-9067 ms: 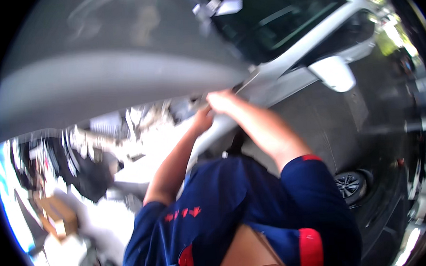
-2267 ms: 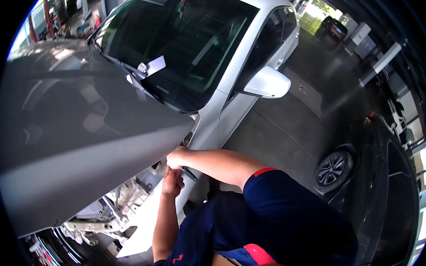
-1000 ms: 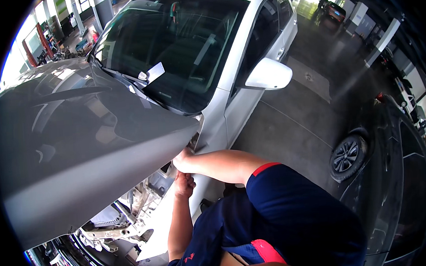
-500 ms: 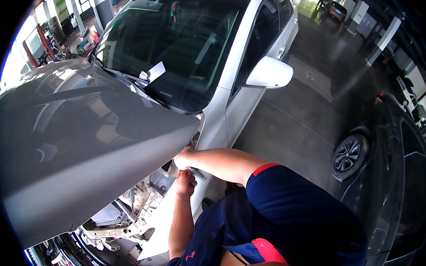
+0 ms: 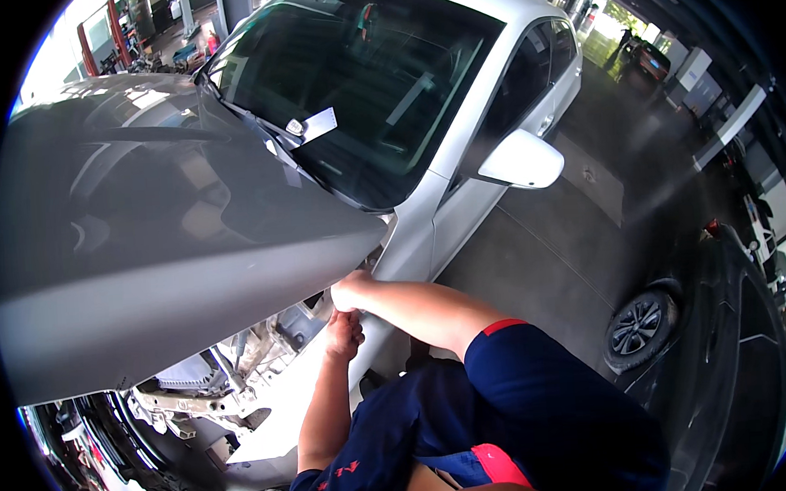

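Observation:
A white car [image 5: 415, 244] stands in front of me with its grey hood [image 5: 167, 223] raised a little above the fender. At the hood's rear corner, my right hand [image 5: 351, 291] reaches in over the white fender [image 5: 307, 390]; its fingers are hidden below the hood edge. Just beneath it, my left hand [image 5: 344, 336] is closed in a fist, close against the right hand. What the left fist grips is hidden. Metal parts of the engine bay [image 5: 281, 333] show beside both hands.
The car's front end is stripped, with dark front parts [image 5: 144, 450] at lower left. The white side mirror [image 5: 523, 159] sticks out at right. A dark car [image 5: 714, 352] with a spoked wheel [image 5: 639, 329] stands on my right. A paper [image 5: 319, 126] lies by the windshield.
My view has shifted, so the car sits farther right in the picture. Both hands stay together at the hood corner. A small green thing beside the left hand no longer shows.

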Available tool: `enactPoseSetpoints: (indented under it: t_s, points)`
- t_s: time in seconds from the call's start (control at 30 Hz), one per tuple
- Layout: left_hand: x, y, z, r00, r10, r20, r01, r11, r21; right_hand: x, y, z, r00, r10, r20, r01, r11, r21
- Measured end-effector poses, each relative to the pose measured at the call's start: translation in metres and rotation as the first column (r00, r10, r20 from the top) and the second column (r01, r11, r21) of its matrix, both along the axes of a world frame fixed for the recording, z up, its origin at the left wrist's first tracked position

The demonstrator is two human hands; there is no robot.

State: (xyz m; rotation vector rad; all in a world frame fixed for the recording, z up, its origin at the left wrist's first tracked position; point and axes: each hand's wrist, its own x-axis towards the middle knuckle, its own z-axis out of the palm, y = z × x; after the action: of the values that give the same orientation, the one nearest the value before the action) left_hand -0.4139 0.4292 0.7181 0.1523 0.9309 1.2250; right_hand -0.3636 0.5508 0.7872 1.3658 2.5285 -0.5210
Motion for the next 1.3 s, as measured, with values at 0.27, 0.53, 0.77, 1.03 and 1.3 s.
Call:
enactPoseSetpoints:
  t_s: [0.27, 0.53, 0.77, 1.03, 1.3]
  points:
    - [-0.003, 0.001, -0.004, 1.000, -0.018, -0.008, 0.018, 1.000, -0.007, -0.006, 0.004, 0.032, 0.769, 0.541, 0.339, -0.456, 0.837, -0.301]
    - [0.004, 0.012, 0.005, 0.999, -0.046, -0.012, 0.045, 0.999, -0.016, 0.014, 0.014, -0.025, 0.961, 0.234, 0.145, -0.251, 0.962, 0.107]
    - [0.000, 0.011, -0.005, 1.000, -0.021, 0.014, 0.022, 1.000, -0.009, 0.006, 0.016, 0.006, 0.897, 0.380, 0.227, -0.363, 0.925, -0.115]
    - [-0.003, 0.004, -0.011, 1.000, 0.004, 0.008, -0.003, 1.000, -0.020, -0.006, 0.014, 0.024, 0.724, 0.603, 0.336, -0.543, 0.798, -0.261]
    - [0.004, 0.018, 0.003, 0.999, -0.043, 0.029, 0.044, 0.998, -0.051, 0.009, 0.030, -0.004, 0.819, 0.469, 0.329, -0.436, 0.883, -0.174]
